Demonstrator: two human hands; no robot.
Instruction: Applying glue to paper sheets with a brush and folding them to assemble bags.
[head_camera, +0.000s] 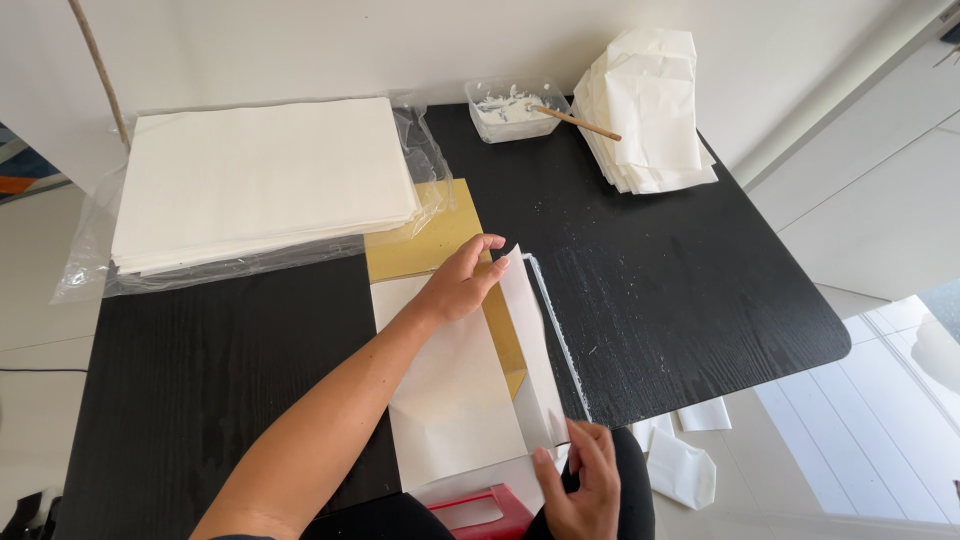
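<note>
two hands (460, 285) (585, 485) folding white paper sheet (455, 400).

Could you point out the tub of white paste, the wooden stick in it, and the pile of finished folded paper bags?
tub of white paste (510, 118): head view, on its clear front wall.
wooden stick (585, 124): head view, mid-shaft.
pile of folded paper bags (650, 105): head view, top bag's face.

On the table (680, 290), a paper stack (260, 180) lies back left, a tub (510, 112) behind centre, folded bags (650, 110) back right.
</note>
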